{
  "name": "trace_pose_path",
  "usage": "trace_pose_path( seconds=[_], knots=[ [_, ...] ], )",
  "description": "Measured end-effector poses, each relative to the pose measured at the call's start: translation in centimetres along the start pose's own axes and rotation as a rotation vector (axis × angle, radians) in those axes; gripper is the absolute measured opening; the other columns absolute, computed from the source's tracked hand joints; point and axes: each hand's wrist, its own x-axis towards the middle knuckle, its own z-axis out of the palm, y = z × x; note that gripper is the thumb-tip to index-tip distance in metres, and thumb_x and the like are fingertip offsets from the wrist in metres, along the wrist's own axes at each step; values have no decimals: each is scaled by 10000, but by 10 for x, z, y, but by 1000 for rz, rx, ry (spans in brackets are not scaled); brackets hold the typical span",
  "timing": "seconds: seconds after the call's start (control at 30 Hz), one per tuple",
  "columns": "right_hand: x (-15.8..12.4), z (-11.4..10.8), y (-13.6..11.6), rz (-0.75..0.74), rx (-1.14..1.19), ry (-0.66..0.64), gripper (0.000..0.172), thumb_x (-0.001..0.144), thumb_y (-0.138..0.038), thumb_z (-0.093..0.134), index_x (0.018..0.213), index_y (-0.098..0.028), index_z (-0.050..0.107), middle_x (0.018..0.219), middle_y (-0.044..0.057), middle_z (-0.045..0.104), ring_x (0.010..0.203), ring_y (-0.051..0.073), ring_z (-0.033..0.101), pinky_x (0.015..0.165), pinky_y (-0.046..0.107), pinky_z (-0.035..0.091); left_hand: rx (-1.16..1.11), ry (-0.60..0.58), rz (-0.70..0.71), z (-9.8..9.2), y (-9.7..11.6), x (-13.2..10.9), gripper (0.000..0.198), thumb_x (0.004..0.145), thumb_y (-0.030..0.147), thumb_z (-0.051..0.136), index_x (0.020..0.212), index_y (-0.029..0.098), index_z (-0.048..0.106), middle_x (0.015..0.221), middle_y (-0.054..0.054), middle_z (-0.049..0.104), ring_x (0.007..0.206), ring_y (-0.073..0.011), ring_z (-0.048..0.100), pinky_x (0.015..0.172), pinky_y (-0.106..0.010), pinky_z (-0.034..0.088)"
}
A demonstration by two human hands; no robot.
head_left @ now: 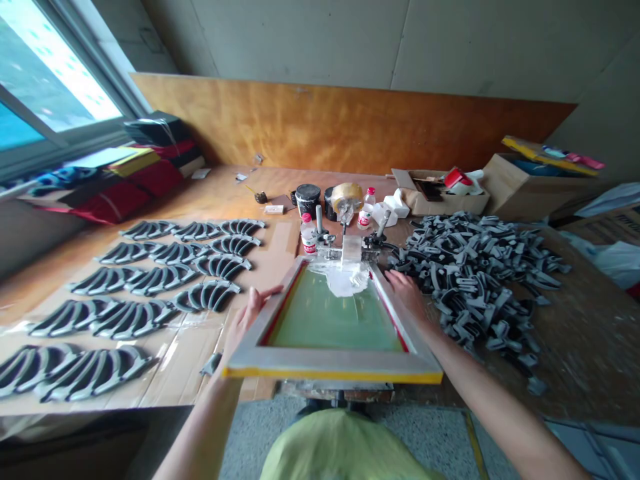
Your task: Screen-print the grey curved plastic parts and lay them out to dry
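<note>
A silk-screen printing frame (333, 360) with a green mesh stands in front of me, its far end at a metal clamp (350, 252). White ink (346, 280) lies on the far part of the mesh, below a pale squeegee block (352, 249). My left hand (247, 319) is closed at the left rail, one finger stretched along it. At the right rail, my right hand (407, 293) grips with its fingers bent near the far corner; its thumb is hidden. A single grey curved part (212, 363) lies beside my left wrist.
Rows of grey curved parts (135, 313) cover cardboard (265, 267) at left. A large heap of similar parts (470, 273) lies close to my right arm. Behind the clamp stand a black tub (308, 199), red-capped bottles (365, 212), tape (347, 197) and a cardboard box (450, 202).
</note>
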Motion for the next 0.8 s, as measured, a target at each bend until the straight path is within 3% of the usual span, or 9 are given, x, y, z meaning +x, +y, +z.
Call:
trace_pose_path(
  seconds=[0.1, 0.17, 0.23, 0.33, 0.47, 0.57, 0.7, 0.8],
  knots=[
    [40, -9, -10, -96, -28, 62, 451, 911, -205, 517, 1361, -186, 524, 1379, 131, 522, 1249, 259, 500, 1062, 431, 419, -37, -138, -186, 1, -42, -16, 666, 783, 673, 551, 1264, 220, 632, 1017, -72, 743, 931, -261, 680, 778, -328, 540],
    [61, -6, -29, -198, -55, 11, 566, 843, -173, 620, 1390, -183, 474, 1423, 149, 464, 1284, 285, 457, 1060, 439, 414, -79, -173, -250, 7, -73, -19, 805, 748, 655, 617, 1409, 216, 488, 991, -70, 744, 895, -257, 689, 768, -330, 542],
    [74, 1, -47, -225, -104, -95, 539, 812, -133, 644, 1332, -164, 506, 1330, 162, 527, 1215, 287, 504, 979, 405, 459, -73, -187, -261, 13, -102, -16, 910, 734, 645, 646, 1481, 204, 372, 930, -59, 739, 860, -254, 691, 749, -332, 541],
    [80, 13, -60, -176, -161, -271, 294, 827, -126, 615, 1116, -183, 612, 1063, 114, 650, 1000, 252, 606, 828, 342, 488, -25, -184, -243, 18, -131, -10, 904, 755, 649, 623, 1489, 192, 357, 891, -52, 725, 850, -250, 683, 736, -327, 535],
    [62, 28, -61, -174, -177, -355, 118, 831, -152, 593, 931, -183, 646, 949, 98, 677, 920, 245, 617, 804, 335, 467, -30, -198, -251, 17, -143, -7, 844, 785, 642, 597, 1470, 194, 392, 938, -63, 723, 881, -249, 678, 759, -323, 531],
    [34, 30, -59, -330, -165, -369, 210, 801, -51, 516, 904, -179, 646, 942, 91, 671, 929, 228, 596, 814, 322, 450, -61, -199, -268, 17, -142, -9, 828, 789, 636, 599, 1460, 192, 404, 1011, -82, 725, 951, -260, 677, 781, -322, 530],
    [10, 12, -54, -547, -150, -458, 315, 750, 23, 466, 916, -175, 646, 934, 81, 666, 913, 215, 583, 749, 298, 435, -87, -173, -287, 19, -140, -11, 853, 754, 649, 631, 1437, 176, 437, 1050, -100, 732, 984, -278, 680, 788, -330, 535],
    [19, -4, -51, -605, -114, -508, 302, 729, 27, 486, 854, -198, 645, 877, 48, 666, 859, 195, 584, 715, 283, 418, -85, -172, -281, 20, -138, -12, 823, 760, 643, 626, 1414, 173, 460, 1022, -94, 739, 971, -275, 685, 789, -336, 533]
  ],
)
